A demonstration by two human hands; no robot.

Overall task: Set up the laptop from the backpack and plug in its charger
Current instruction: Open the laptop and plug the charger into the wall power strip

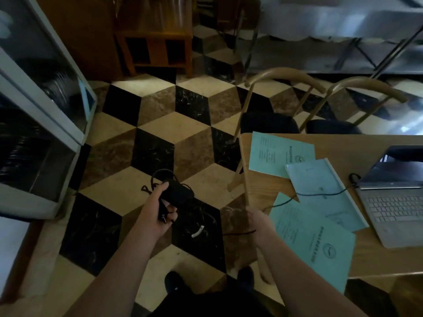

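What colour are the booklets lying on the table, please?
Light teal-green booklets, clearest in the head view.

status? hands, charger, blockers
Left hand grips charger brick, cord bundled. Right hand holds cord running to open laptop. Cord crosses teal papers.

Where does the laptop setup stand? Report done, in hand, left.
Done: the laptop sits open on the table, a thin cable running across the papers to its left side. In hand: left hand grips the charger brick, right hand holds the cable. Left: plugging into a socket; none is visible.
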